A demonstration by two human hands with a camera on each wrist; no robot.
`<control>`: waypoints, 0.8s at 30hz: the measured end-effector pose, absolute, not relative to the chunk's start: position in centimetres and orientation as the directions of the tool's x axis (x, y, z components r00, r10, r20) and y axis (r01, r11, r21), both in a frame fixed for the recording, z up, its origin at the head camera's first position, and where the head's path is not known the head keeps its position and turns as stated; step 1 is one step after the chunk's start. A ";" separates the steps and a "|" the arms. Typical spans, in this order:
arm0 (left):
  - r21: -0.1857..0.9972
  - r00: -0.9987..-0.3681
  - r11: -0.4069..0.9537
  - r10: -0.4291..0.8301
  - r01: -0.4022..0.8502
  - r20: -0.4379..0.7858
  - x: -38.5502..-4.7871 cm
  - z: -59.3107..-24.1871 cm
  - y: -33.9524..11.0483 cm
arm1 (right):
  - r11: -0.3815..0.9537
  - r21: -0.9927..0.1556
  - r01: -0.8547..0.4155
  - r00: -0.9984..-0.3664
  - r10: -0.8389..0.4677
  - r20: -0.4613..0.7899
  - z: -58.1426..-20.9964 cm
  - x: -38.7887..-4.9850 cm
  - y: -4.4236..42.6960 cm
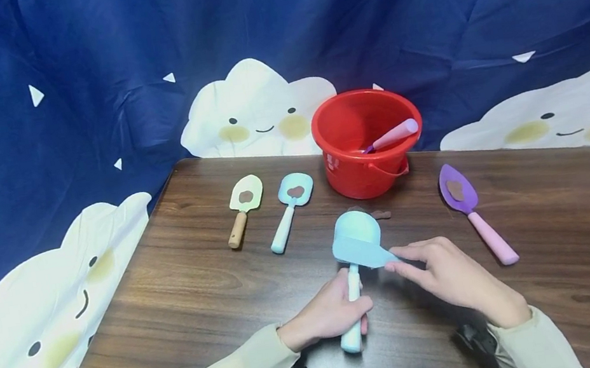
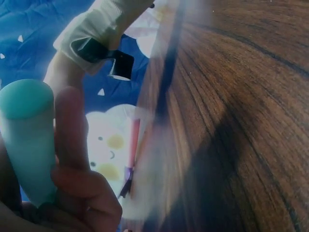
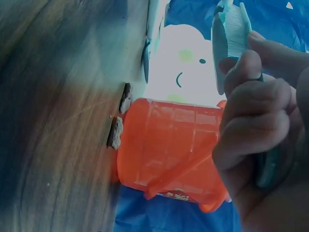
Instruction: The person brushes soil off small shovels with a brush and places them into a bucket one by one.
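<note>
From above we see the left hand, its grip wrapped round the handle of a light blue scoop over the worktop. The right hand has its grip nearly closed, pinching the tip of a flat blue piece across the scoop. We can't tell if anything is inside the scoop.

From the scoop, a red bucket stands between twelve and one o'clock. Only the head view lets us peek in: a tool with a pink handle leans on its rim. The right wrist view shows two brown lumps clearly beside the bucket; from above, one is mostly hidden. The left wrist view shows the handle's round green end.

A purple shovel lies at three o'clock, and green and blue shovels at ten.
</note>
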State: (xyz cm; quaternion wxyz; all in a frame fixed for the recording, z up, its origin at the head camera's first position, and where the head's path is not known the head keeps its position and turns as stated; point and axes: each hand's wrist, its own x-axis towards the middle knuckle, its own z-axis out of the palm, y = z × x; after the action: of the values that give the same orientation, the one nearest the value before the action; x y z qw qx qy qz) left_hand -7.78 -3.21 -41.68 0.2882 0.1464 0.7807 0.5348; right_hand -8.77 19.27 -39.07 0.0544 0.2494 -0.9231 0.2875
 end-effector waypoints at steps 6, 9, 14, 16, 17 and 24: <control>0.903 -0.803 0.429 0.527 -0.032 -0.279 -7.7 -41.4 -3.2 | 0.759 -0.474 -0.446 -0.894 -0.347 0.285 -38.9 -9.1 19.1; 0.899 -0.803 0.438 0.528 -0.021 -0.276 -7.7 -41.3 -3.2 | 0.791 -0.420 -0.446 -0.880 -0.301 0.367 -38.9 -9.4 19.1; 0.897 -0.800 0.443 0.536 -0.008 -0.271 -7.6 -41.1 -3.0 | 0.838 -0.344 -0.423 -0.839 -0.220 0.497 -39.3 -9.9 19.1; 0.896 -0.798 0.443 0.537 -0.011 -0.276 -7.6 -41.1 -3.0 | 0.851 -0.330 -0.408 -0.830 -0.195 0.522 -39.4 -10.0 19.0; 0.896 -0.798 0.445 0.536 -0.012 -0.276 -7.6 -41.1 -3.0 | 0.855 -0.326 -0.402 -0.827 -0.188 0.529 -39.5 -10.0 19.0; 0.902 -0.793 0.431 0.544 -0.016 -0.274 -7.6 -41.2 -3.0 | 0.847 -0.343 -0.407 -0.820 -0.174 0.545 -39.5 -10.1 18.9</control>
State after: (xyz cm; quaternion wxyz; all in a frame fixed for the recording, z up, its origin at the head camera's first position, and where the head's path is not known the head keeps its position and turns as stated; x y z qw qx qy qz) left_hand -7.61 -3.02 -41.24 0.2760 0.1651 0.7995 0.5073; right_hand -10.14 18.87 -39.45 0.2554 0.1570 -0.9263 0.2282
